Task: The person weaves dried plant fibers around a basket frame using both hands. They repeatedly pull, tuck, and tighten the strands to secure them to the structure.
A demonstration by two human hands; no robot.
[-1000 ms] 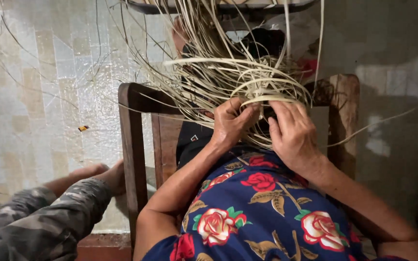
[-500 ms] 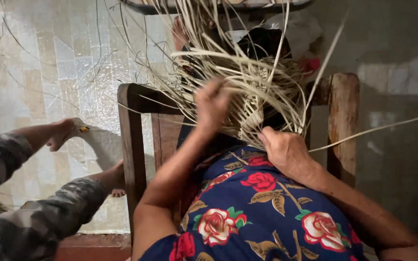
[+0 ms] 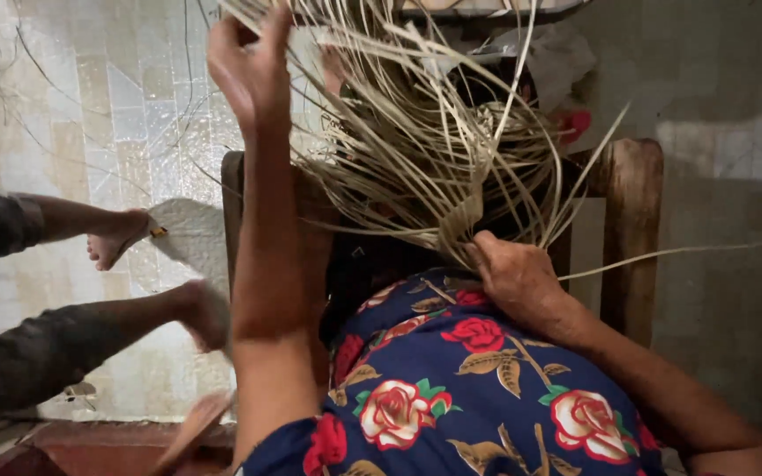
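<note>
Left hand point(image 3: 253, 62), raised high, fingers curled and pinching thin pale cane strips point(image 3: 416, 150). Right hand point(image 3: 513, 273), low, pressed closed on the gathered base of the same flat, stiff strips, which fan upward above a floral-print lap point(image 3: 460, 388). Behind stands a dark wooden chair point(image 3: 632, 229); at left, another person's bare feet point(image 3: 116, 238) over pale tiled floor point(image 3: 72, 106).

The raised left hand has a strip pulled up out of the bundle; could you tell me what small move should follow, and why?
Probably draw the left hand further up until its strip runs taut. The right hand pins the woven strips against the lap, and loose ends fan out slack.
</note>
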